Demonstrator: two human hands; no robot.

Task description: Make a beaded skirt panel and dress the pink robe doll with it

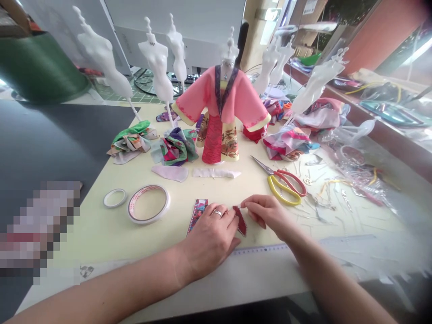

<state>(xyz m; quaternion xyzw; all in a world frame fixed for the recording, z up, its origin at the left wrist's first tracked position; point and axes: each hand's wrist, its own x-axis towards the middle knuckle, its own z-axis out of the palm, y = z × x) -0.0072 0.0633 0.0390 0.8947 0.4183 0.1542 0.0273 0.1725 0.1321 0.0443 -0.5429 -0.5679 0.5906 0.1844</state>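
Observation:
My left hand (pixel 212 231), with a ring on one finger, lies palm down over a patterned fabric piece (pixel 198 210) with a dotted white edge. Its fingers are stretched out and touch a dark red pointed fabric piece (pixel 241 222), also edged in white dots. Whether the two pieces are joined is hidden beneath the hand. At the red piece's upper end, my right hand (pixel 265 211) is closed in a pinch, thumb against forefinger. A tiny whitish bit shows by those fingertips, too small to name.
Scissors (pixel 283 182) with red and yellow handles lie right of centre. Two tape rolls (pixel 148 204) are at left. Behind stands a doll form in a pink robe (pixel 204 92), among several white doll forms (pixel 155 67) and fabric bundles. A ruler (pixel 259 249) lies in front.

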